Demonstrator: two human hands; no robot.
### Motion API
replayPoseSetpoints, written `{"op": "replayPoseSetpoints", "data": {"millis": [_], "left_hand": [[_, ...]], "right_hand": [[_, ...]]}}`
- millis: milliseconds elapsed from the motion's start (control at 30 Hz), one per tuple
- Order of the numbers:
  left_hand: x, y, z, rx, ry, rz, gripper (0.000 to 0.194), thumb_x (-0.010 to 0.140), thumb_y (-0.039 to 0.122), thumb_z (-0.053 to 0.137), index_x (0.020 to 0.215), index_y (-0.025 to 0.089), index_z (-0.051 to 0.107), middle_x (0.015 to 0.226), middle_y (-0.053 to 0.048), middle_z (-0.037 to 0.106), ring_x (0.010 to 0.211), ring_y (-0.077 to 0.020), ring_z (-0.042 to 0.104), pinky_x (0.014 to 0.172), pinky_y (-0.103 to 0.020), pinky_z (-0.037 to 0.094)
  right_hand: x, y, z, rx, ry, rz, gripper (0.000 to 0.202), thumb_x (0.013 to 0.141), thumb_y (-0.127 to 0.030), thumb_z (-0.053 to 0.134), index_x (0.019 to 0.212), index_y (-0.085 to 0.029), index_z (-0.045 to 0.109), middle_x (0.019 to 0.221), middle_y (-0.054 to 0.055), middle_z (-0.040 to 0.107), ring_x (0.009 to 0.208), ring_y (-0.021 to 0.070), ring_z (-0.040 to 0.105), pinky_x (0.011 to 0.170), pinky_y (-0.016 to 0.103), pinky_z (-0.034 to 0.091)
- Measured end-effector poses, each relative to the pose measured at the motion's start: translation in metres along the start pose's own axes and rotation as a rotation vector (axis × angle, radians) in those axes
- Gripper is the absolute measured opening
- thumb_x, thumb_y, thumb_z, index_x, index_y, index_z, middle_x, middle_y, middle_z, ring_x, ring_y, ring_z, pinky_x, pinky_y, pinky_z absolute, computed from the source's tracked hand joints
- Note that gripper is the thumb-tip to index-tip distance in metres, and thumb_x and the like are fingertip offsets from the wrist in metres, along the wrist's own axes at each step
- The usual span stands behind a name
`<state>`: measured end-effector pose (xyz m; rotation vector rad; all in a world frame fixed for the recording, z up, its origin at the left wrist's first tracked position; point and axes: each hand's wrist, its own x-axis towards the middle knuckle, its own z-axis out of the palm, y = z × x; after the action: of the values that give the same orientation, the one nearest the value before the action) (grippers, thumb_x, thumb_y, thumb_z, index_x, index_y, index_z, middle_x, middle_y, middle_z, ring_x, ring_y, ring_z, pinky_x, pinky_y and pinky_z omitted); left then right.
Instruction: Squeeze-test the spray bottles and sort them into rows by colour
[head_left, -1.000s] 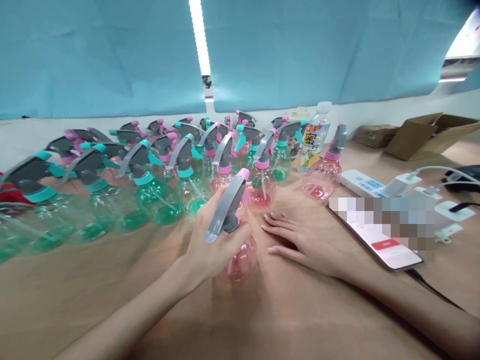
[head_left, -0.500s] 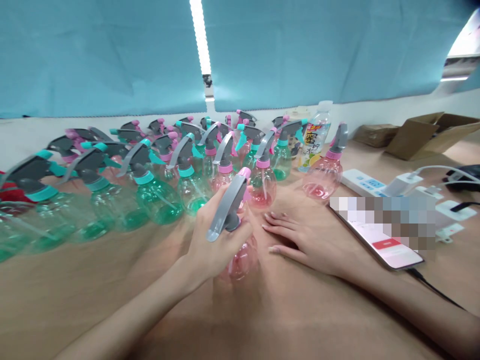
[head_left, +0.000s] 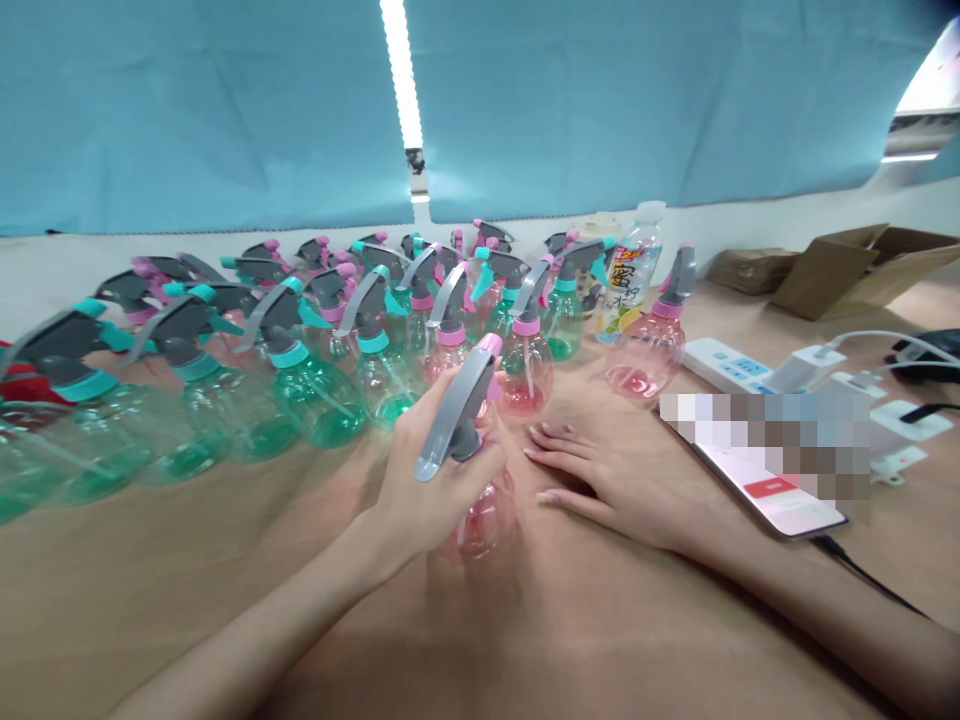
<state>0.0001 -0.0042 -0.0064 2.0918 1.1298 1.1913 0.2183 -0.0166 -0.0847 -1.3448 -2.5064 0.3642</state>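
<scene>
Near the middle of the view, my left hand (head_left: 431,480) is wrapped round the neck of a pink spray bottle (head_left: 484,520), just below its grey trigger head. The bottle stands upright on the brown table (head_left: 420,640), its neck hidden by my fingers. To its right, my right hand (head_left: 592,475) lies flat on the table with its fingers apart, holding nothing. Behind my hands stands another pink spray bottle (head_left: 525,370). A green spray bottle (head_left: 315,400) is in the row to the left.
Several more spray bottles fill the left and back. At the right are a pink spray bottle (head_left: 646,350), a drink bottle (head_left: 632,270), a phone (head_left: 787,500), a power strip (head_left: 724,365) with chargers and cables, and an open cardboard box (head_left: 847,275).
</scene>
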Motion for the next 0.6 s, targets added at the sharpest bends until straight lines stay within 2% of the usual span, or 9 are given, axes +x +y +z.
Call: {"op": "replayPoseSetpoints", "data": {"millis": [300,467,600], "left_hand": [[0.0023,-0.0008,0.0,-0.032,-0.02,-0.016,0.039,0.064,0.019,0.049,0.102,0.027,0.054,0.066,0.005,0.047,0.05,-0.0135,0.044,0.049,-0.025,0.04],[0.0055,0.002,-0.0029,0.009,-0.036,0.014,0.019,0.063,0.017,0.047,0.079,0.026,0.044,0.06,0.007,0.04,0.049,-0.0127,0.04,0.05,-0.024,0.038],[0.0057,0.0057,-0.003,0.019,-0.005,-0.032,0.015,0.062,0.018,0.05,0.071,0.025,0.039,0.059,0.006,0.04,0.049,-0.0123,0.04,0.048,-0.024,0.037]], "right_hand": [[-0.0003,0.001,-0.0006,-0.035,-0.005,-0.01,0.061,0.095,-0.057,0.036,0.14,-0.017,0.046,0.149,0.008,0.041,0.14,0.0265,0.035,0.115,0.052,0.027],[-0.0007,0.002,0.0008,-0.004,0.003,-0.003,0.06,0.094,-0.056,0.038,0.14,-0.018,0.047,0.148,0.009,0.042,0.138,0.0278,0.037,0.115,0.053,0.029],[0.0001,0.0025,0.0012,0.012,0.02,-0.012,0.06,0.094,-0.056,0.038,0.14,-0.018,0.047,0.148,0.01,0.042,0.138,0.0284,0.036,0.114,0.053,0.029]]}}
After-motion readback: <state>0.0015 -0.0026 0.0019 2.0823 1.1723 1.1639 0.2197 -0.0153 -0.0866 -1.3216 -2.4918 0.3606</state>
